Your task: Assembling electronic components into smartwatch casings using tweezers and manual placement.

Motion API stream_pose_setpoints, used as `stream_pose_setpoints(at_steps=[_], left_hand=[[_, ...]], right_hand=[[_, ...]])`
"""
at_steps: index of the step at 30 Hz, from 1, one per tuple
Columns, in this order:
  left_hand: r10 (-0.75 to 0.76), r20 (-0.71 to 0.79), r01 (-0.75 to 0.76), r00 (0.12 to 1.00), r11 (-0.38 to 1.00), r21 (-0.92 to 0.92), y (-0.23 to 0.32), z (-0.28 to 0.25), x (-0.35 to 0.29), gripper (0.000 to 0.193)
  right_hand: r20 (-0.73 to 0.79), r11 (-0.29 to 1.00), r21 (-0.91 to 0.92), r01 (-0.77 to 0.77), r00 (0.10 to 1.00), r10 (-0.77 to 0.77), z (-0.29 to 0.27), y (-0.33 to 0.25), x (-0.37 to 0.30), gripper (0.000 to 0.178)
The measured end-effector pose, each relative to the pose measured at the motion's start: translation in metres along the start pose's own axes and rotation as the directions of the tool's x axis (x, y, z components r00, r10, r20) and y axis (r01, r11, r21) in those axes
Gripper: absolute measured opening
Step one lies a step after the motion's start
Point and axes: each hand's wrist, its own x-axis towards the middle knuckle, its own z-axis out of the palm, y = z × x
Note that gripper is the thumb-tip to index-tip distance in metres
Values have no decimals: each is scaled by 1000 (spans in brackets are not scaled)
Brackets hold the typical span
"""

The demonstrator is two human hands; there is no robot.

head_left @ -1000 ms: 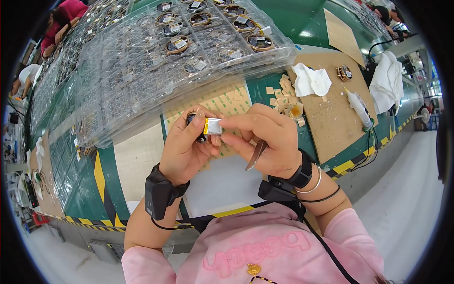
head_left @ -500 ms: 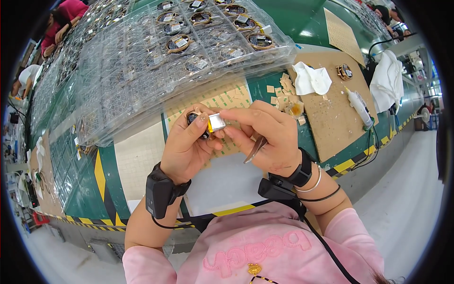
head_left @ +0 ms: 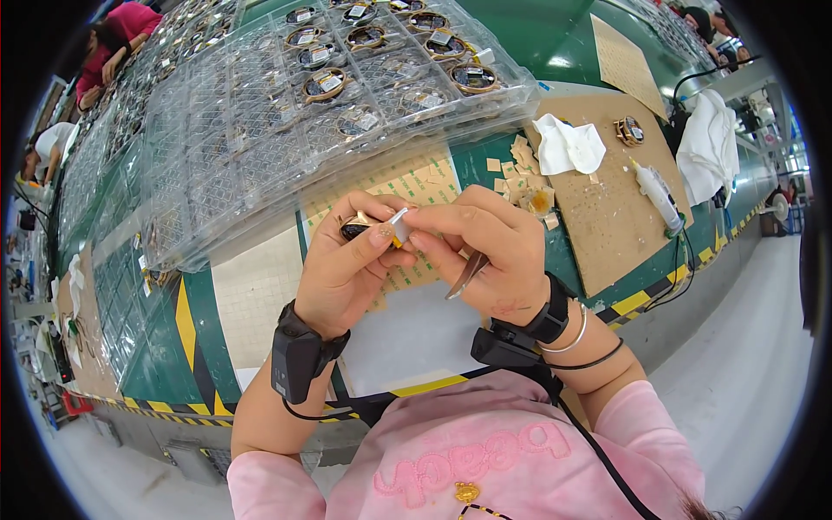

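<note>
Between its thumb and fingers, my left hand point(head_left: 336, 273) grips a small round watch case point(head_left: 354, 227) with a dark face and a gold-coloured rim. A small silver pouch battery point(head_left: 400, 227) with a yellow edge sticks out beside the case. The thumb and forefinger of my right hand point(head_left: 501, 247) pinch the battery's far edge. Metal tweezers point(head_left: 469, 276) are tucked in my right palm, tips pointing down toward me. Both hands are above a sheet of adhesive pads point(head_left: 429, 178); fingers hide part of the case and battery.
Stacked clear trays point(head_left: 260, 165) of watch cases fill the far left. Tan paper squares point(head_left: 520, 165) lie right of my hands. A brown board point(head_left: 607, 234) carries a white cloth point(head_left: 572, 145), another watch case point(head_left: 629, 131) and a white corded pen-like tool point(head_left: 659, 199).
The watch case has tilted in my left hand, so its face is seen more edge-on. The battery has turned too, its bright flat side now angled away. My right hand has barely moved.
</note>
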Motion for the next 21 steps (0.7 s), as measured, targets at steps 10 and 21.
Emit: stream_pose_setpoints(at_steps=[10,21], left_hand=[[-3,-74,28,997,939,344,-5,-1,-2,23],[-92,-64,109,994,930,352,1,14,-3,27]], right_hand=[[57,990,-95,-103,992,108,-3,-11,0,12],[97,992,-108,-66,992,76,-2,-8,-2,13]])
